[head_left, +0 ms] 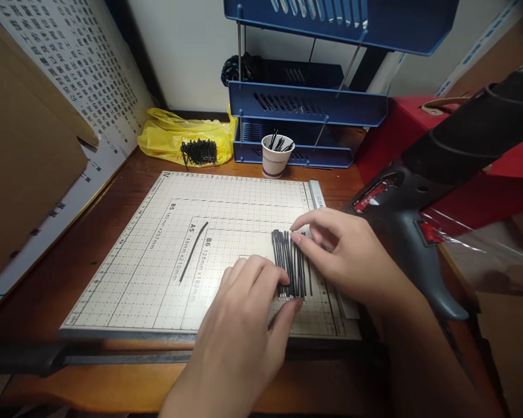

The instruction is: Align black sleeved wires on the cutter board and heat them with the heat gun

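A bundle of thin black wires (290, 261) with silvery near ends lies side by side on the gridded cutting board of a paper trimmer (135, 278). My left hand (244, 313) is curled at the near end, index finger against the left side and thumb below the tips. At the far end, my right hand (344, 249) has thumb and index finger nearly together on the wires' ends; its other fingers are bent. One or two wires at the right edge stand slightly apart from the bundle. Farther left, a single black wire (194, 252), slightly bent, lies alone on the board.
Behind the board stand a paper cup (275, 159) of black wires and a yellow plastic bag (161, 136) with a wire pile (200, 152). Blue stacked trays (309, 101) rise behind. A dark heat-gun-like tool (418, 203) is at right; the trimmer's handle (26, 357) lies front left.
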